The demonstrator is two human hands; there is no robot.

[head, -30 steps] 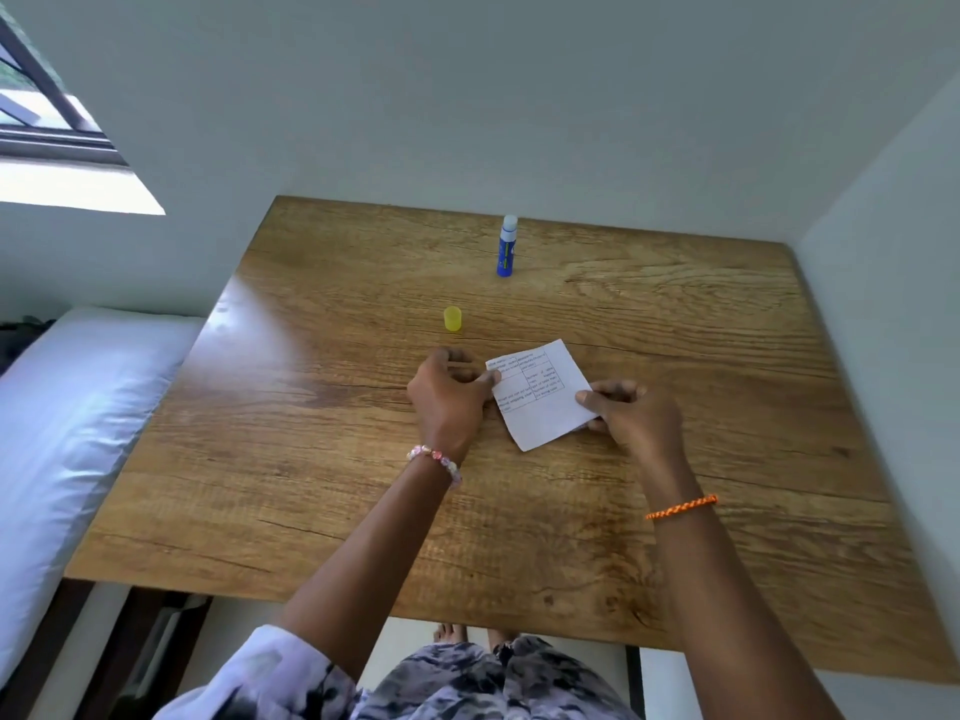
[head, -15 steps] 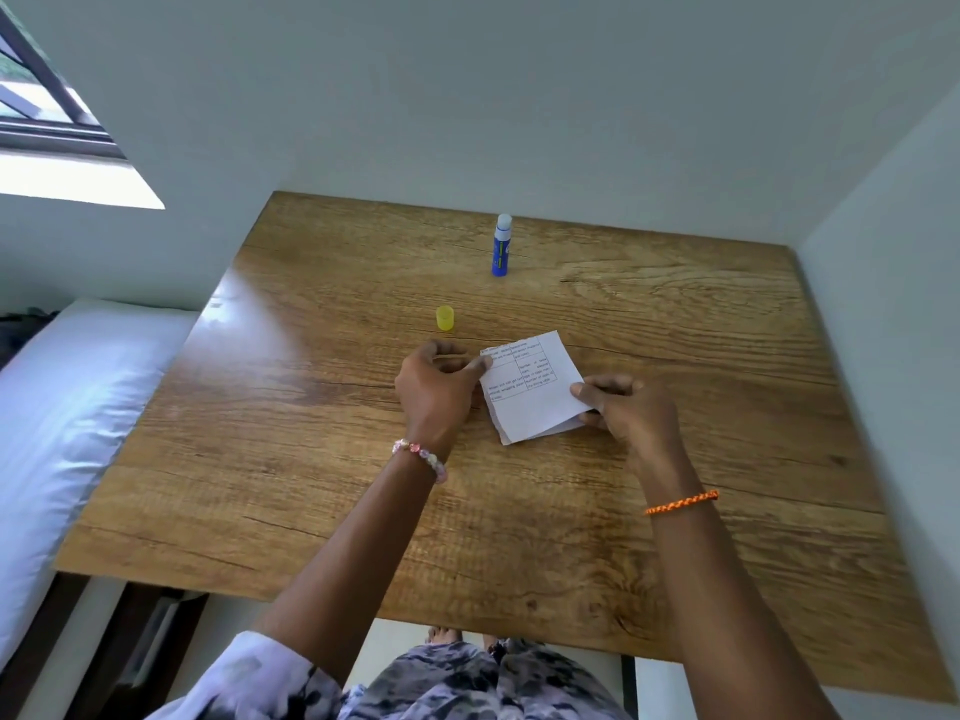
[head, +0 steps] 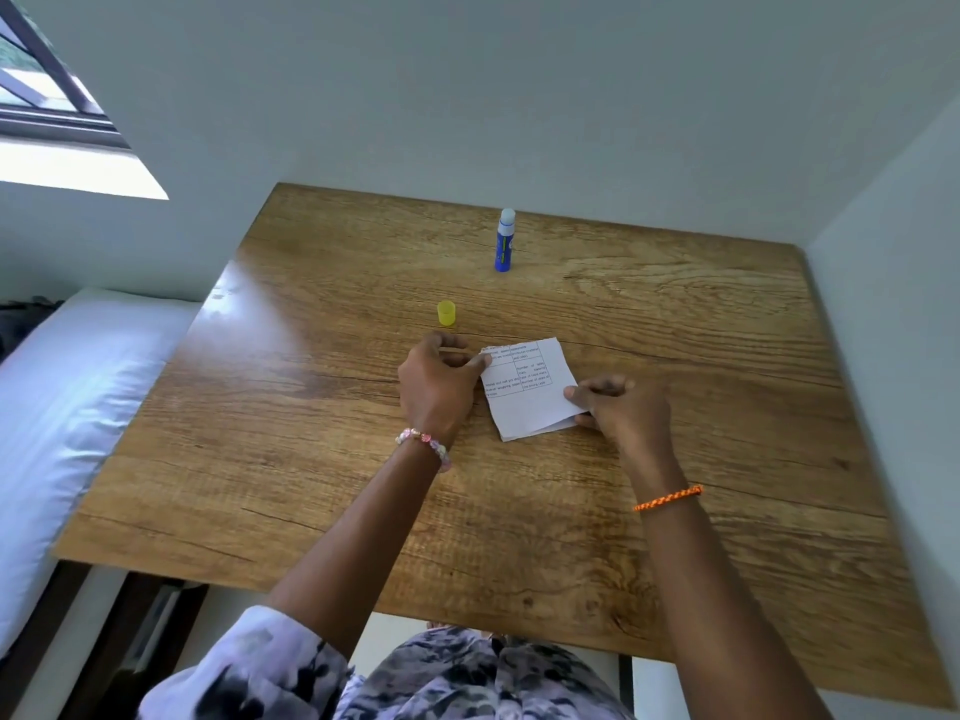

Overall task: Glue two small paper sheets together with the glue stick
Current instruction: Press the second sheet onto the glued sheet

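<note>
Already the two paper sheets [head: 527,389] sit stacked near the table's [head: 727,330] centre, and against the view from a second ago the stack has barely shifted; what I notice is the right-hand edge, where a lower sheet now peeks out beneath the upper one at about 5 o'clock. I read that as alignment and pressing, so by my judgement the gluing itself is done and only the sealing remains.

My left hand [head: 439,387] has its fingers curled, the thumb and forefinger closed on the upper-left corner of the paper at 9 o'clock. My right hand [head: 621,407] pinches the right edge at 3 o'clock, thumb on top and fingers tucked below, nearly closed on the sheets.

At 12 o'clock from the paper the glue stick [head: 505,241] stands upright and uncapped, well apart from my hands. Its yellow cap [head: 446,312] rests near the left hand, at about 11 o'clock from the sheets.

On the upper sheet a printed table with small text is visible; I can make out gridlines and short lines of words but cannot read them. The blue glue stick bears a label too small to read.
</note>
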